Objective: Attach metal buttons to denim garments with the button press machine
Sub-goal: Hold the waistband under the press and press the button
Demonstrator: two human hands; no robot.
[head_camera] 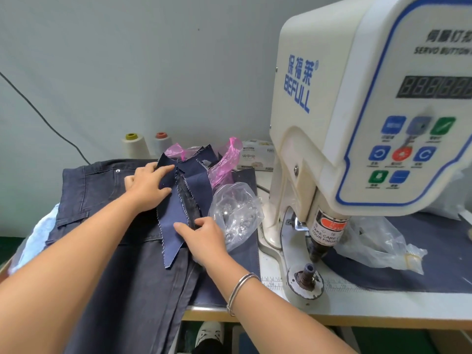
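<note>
**Fabric under both hands, press off to my right**

My left hand [146,186] lies flat, fingers straight, on the far end of the denim strips [178,200]; my right hand [201,236] pinches their near edge. The strips run away from me atop the jeans [122,264] — the button bag [236,213] just right of my right hand, the press die [306,274] farther right on the white table [357,307], grey wall behind.

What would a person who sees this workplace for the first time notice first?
The big cream button press machine with blue BEFULL lettering fills the right side, above its lower die on the table. At centre, both hands work on dark blue fabric strips lying on dark denim jeans: the left hand presses flat, the right hand pinches an edge. Between them and the machine sits a clear bag of metal buttons.
</note>
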